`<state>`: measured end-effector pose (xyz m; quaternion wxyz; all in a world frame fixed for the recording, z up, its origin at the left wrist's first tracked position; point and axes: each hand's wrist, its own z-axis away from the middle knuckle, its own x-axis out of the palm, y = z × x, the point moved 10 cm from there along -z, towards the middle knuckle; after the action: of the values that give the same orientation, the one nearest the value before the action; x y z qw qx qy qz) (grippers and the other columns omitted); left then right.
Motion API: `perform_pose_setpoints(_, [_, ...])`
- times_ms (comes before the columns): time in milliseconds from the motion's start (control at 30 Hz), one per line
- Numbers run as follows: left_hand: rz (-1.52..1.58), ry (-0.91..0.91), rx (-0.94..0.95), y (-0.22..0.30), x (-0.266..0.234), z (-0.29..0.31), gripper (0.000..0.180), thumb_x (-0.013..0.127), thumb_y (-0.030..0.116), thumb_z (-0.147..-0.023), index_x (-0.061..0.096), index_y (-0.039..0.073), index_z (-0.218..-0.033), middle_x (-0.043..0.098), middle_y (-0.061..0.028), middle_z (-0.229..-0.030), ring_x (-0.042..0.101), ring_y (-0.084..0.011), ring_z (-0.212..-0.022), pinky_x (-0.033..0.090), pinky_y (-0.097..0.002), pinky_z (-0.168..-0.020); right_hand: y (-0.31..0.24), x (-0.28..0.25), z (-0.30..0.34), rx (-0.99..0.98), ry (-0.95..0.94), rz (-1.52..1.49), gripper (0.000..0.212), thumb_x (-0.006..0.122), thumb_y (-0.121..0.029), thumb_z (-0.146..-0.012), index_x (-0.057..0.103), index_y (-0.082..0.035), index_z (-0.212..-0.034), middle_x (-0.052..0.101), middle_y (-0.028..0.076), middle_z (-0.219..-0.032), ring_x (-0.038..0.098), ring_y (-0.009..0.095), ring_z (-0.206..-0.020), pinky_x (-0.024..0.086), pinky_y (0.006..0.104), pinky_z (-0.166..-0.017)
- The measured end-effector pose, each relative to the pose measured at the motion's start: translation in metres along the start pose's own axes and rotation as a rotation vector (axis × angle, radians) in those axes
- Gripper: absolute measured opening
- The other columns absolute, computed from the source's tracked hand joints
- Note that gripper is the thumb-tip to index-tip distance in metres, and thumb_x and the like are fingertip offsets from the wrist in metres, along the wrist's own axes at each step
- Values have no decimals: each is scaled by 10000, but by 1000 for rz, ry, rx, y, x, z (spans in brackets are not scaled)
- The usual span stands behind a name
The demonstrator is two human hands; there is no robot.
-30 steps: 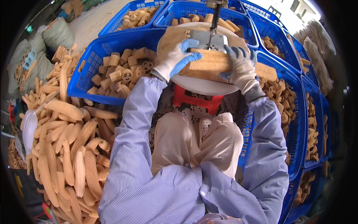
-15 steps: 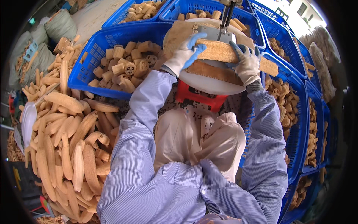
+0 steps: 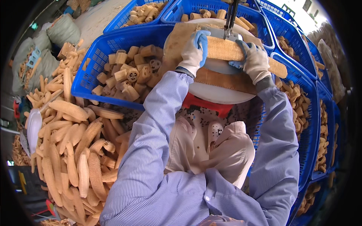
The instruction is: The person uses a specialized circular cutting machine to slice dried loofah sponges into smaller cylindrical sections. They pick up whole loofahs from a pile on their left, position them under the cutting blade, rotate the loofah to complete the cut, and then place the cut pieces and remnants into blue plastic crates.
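Observation:
A long, pale tan loofah (image 3: 220,49) lies crosswise over a round white work surface (image 3: 222,93), just in front of the dark upright guide of a machine (image 3: 230,20). My left hand (image 3: 195,52), in a white and blue work glove, is closed around the loofah's left end. Farther right along it, my right hand (image 3: 254,62) grips it in a matching glove, fingers over the top edge. The loofah's right end sticks out past that hand. A curved brown strip (image 3: 226,80) runs along the near part of the work surface.
Left of the work surface, a blue basket (image 3: 85,81) holds short cut loofah pieces (image 3: 121,75). Whole loofahs (image 3: 71,139) are heaped on the floor at the left. More blue baskets of pieces (image 3: 311,139) line the right and back. A red stool (image 3: 209,107) stands underneath.
My left hand has come from an open-fingered hold near the loofah's end to a closer grip on it. The loofah and my right hand have shifted slightly right in view, which itself has moved.

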<state>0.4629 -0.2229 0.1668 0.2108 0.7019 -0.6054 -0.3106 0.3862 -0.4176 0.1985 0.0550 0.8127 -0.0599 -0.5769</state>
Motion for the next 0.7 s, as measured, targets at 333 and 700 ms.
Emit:
perform_pose_setpoints(333, [-620,-348,-114,-21,25,-46,289,454,187,-933,679,7,-948,687,-247,-1025,673,-401,-962,547,-452,-791,38,63,-66,-67,-335,-108,543,805,-414,-769,673,-108,-1197,717,124,-1097,689,274,-1024,549,353,-922])
perform_pose_setpoints(700, [-621,-500,-448,-58,24,-58,521,296,371,-1003,648,17,-1151,632,-241,-1234,575,-421,-1180,453,-483,-983,13,15,-54,82,-461,-841,770,914,-384,-678,606,-82,-1315,667,100,-1224,627,251,-1135,484,349,-1050])
